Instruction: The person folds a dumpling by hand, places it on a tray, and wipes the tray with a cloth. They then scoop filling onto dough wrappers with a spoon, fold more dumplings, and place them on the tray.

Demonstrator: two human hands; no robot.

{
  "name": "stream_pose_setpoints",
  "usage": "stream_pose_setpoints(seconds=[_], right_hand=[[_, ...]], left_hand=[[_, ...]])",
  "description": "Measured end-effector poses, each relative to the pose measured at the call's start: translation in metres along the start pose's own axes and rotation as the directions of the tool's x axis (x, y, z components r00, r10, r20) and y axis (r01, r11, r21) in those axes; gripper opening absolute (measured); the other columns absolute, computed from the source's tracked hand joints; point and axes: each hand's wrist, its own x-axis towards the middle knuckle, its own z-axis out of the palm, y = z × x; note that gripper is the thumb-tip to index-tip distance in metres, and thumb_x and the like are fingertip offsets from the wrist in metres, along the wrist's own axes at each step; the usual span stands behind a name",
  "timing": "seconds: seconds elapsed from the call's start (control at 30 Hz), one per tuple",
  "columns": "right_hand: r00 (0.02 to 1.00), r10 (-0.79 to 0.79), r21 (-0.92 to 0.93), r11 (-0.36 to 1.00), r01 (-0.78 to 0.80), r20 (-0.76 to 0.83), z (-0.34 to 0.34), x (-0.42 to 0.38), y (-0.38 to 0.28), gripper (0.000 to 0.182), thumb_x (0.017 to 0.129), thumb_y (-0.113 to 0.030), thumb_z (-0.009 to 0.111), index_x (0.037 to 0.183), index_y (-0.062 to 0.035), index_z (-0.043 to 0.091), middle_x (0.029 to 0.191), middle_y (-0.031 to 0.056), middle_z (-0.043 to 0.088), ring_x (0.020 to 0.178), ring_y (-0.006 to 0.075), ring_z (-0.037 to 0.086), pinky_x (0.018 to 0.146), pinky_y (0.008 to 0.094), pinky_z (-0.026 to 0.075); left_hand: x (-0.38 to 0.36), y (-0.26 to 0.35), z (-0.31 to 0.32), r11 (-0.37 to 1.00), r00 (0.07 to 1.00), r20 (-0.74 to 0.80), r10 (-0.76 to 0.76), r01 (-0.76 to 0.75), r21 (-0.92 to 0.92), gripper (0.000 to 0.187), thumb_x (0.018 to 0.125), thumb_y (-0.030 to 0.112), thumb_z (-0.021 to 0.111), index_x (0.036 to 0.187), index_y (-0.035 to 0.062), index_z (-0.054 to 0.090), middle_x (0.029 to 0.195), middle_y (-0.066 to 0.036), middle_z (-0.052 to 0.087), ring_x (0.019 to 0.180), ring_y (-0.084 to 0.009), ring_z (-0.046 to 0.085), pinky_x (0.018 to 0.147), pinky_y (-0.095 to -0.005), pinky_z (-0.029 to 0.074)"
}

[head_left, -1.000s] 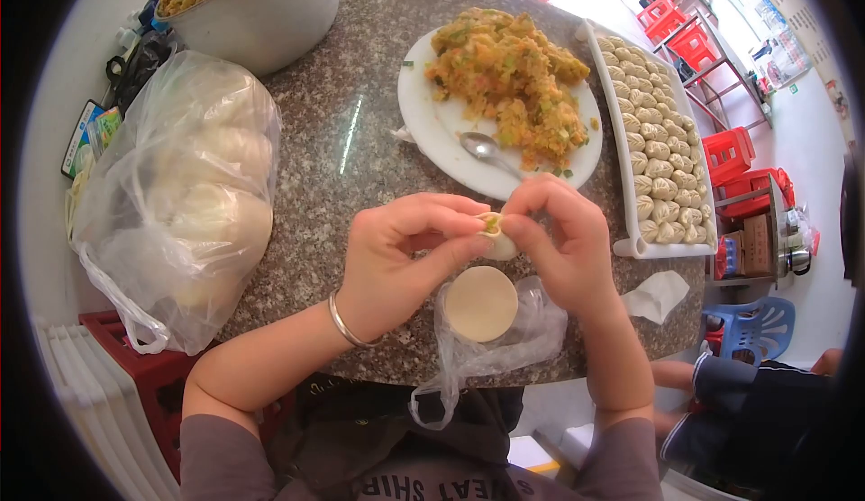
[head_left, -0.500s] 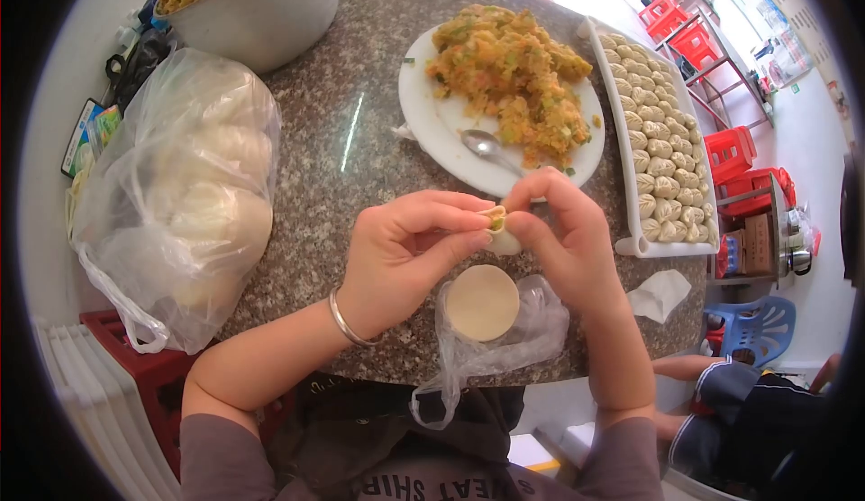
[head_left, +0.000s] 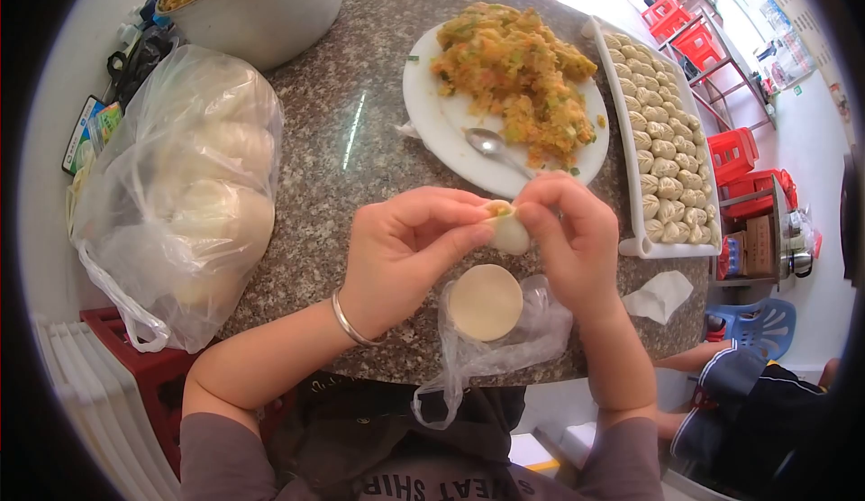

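A small filled dumpling (head_left: 510, 234) is held between both hands above the table, its top edge partly gathered and some filling showing. My left hand (head_left: 405, 253) pinches its left side with thumb and fingers. On its right side, my right hand (head_left: 568, 235) grips the edge between thumb and forefinger. Just below lies a round dough wrapper (head_left: 485, 303) on a clear plastic bag (head_left: 532, 339). Beyond the hands, a white plate (head_left: 441, 145) carries a mound of orange-green filling (head_left: 523, 73) and a metal spoon (head_left: 487, 142).
Pleated dumplings (head_left: 667, 168) fill a white tray (head_left: 631, 159) at the right. A bag of dough (head_left: 198, 177) and a metal pot (head_left: 261, 19) stand left on the granite table (head_left: 315, 168). White paper (head_left: 660, 296) lies at right. A person (head_left: 748, 411) is at lower right.
The fingers of my right hand have shifted slightly along the dumpling's edge, and more of its round body shows. The whole view has moved a little.
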Motion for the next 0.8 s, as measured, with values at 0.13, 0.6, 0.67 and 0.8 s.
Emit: stream_pose_setpoints(seconds=[0.13,0.6,0.67,0.8], right_hand=[[0.995,0.044,0.028,0.999,-0.046,0.095,-0.003,0.003,-0.005,0.006,0.082,-0.004,0.063,0.082,0.0005,0.059,0.077,0.0096,0.059,0.073,0.0223,0.058,0.066,0.0307,0.045],[0.998,-0.030,-0.085,0.996,0.035,0.061,0.004,-0.001,-0.003,0.006,0.082,-0.004,0.063,0.081,0.0010,0.059,0.080,0.0103,0.060,0.074,0.0237,0.059,0.066,0.0313,0.046],[0.995,0.098,0.051,0.994,-0.099,0.021,0.003,-0.002,-0.001,0.007,0.083,-0.005,0.062,0.081,0.0008,0.059,0.079,0.0099,0.059,0.073,0.0219,0.058,0.067,0.0300,0.045],[0.963,0.231,0.131,0.960,-0.249,0.139,-0.004,0.001,-0.001,0.007,0.083,-0.005,0.062,0.081,0.0006,0.058,0.079,0.0095,0.059,0.072,0.0203,0.057,0.067,0.0290,0.045]], left_hand=[[-0.001,0.000,-0.003,0.995,0.998,0.060,0.026,-0.032,0.090,0.011,0.083,-0.002,0.066,0.094,-0.0041,0.066,0.105,-0.013,0.064,0.092,-0.0148,0.064,0.079,-0.0254,0.055],[0.001,0.010,-0.002,0.884,0.983,0.120,0.135,-0.175,0.434,0.015,0.082,-0.005,0.065,0.097,-0.0023,0.065,0.108,-0.013,0.062,0.092,-0.0150,0.063,0.078,-0.0246,0.053],[0.004,0.006,-0.004,0.934,0.992,0.096,0.082,-0.110,0.339,0.015,0.082,-0.006,0.064,0.097,-0.0026,0.065,0.108,-0.014,0.061,0.093,-0.0155,0.063,0.080,-0.0250,0.053],[0.002,0.002,-0.008,0.968,0.993,0.120,0.014,-0.043,0.248,0.015,0.083,-0.008,0.062,0.096,-0.0029,0.066,0.108,-0.014,0.061,0.097,-0.0164,0.062,0.083,-0.0265,0.053]])
